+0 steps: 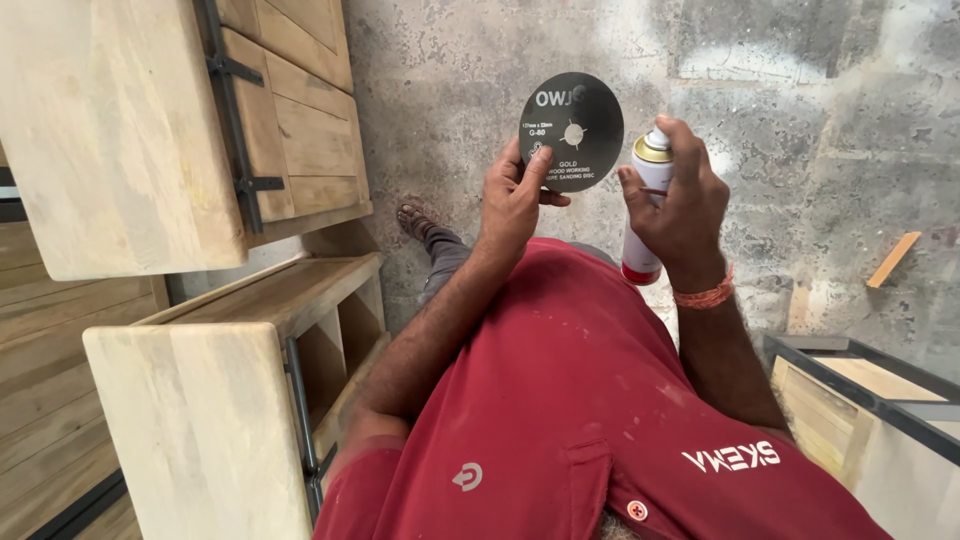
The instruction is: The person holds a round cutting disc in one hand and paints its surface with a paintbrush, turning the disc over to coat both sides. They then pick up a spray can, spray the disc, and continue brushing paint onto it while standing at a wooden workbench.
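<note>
My left hand point(512, 196) grips a round black sanding disc point(576, 125) by its lower left edge and holds it up flat, its printed face toward me. My right hand point(678, 195) is wrapped around a white spray can point(645, 215) with a red base and a gold collar. The index finger rests on the nozzle, which sits just right of the disc's edge. An orange thread band circles my right wrist. My red shirt fills the lower middle of the view.
Pale wooden cabinets with black metal fittings point(240, 120) stand at the left, another wooden unit point(210, 400) below them. A metal-framed wooden piece point(860, 390) lies at the lower right. A small wood offcut point(893, 259) lies on the concrete floor point(800, 130). My sandalled foot point(415, 220) shows below the disc.
</note>
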